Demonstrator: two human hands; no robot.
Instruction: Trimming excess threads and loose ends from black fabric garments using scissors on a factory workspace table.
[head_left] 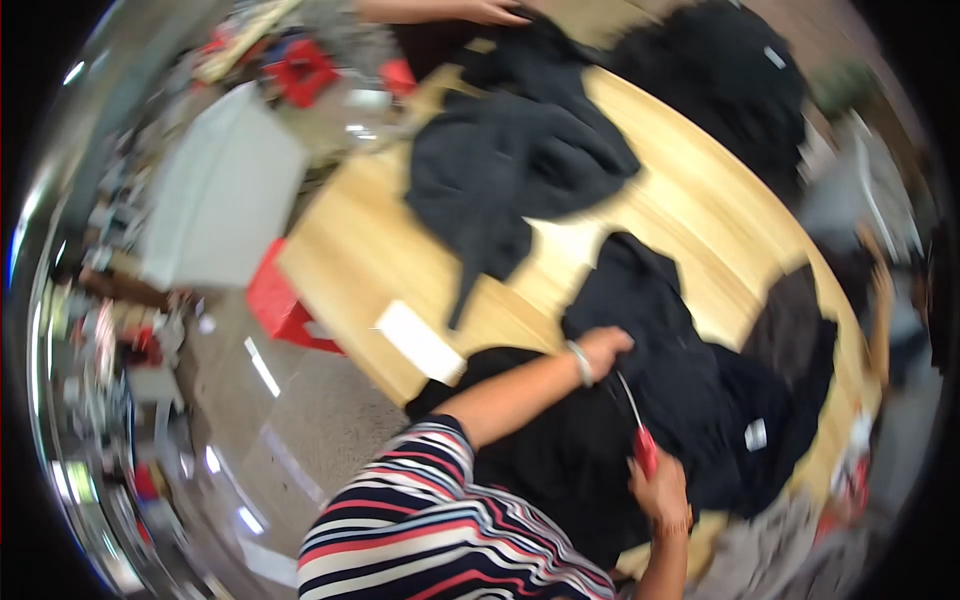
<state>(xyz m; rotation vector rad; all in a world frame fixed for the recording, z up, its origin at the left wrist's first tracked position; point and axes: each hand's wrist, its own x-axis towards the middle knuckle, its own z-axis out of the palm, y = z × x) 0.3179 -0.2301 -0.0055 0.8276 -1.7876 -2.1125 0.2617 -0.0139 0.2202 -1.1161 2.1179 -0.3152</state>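
Far to my left a grey box (225,190) sits by the floor, and a red crate (283,300) is tucked against the edge of the wooden bench (360,260). A small white card (420,342) lies on the bench near that edge.

My left hand (605,350) comes across with my striped sleeve (430,530) behind it. My left fingers are closed on a fold of the black cloth (690,370) in front of me, pinching it up. I wear a pale band on that wrist. This black cloth is spread over the near part of the bench, close to my body, and it has a small white tag (756,434) on it.

Further back on the bench lies another dark cloth (510,170), well apart from mine. At the far edge, another person's hand (490,12) rests on it.

My right hand (662,492) is lower and to the right. My right fingers are wrapped tight around the red handle of the scissors (640,425). The thin blades point up toward my left hand and lie on the black cloth. The picture is blurry, so I cannot tell if the blades are apart.
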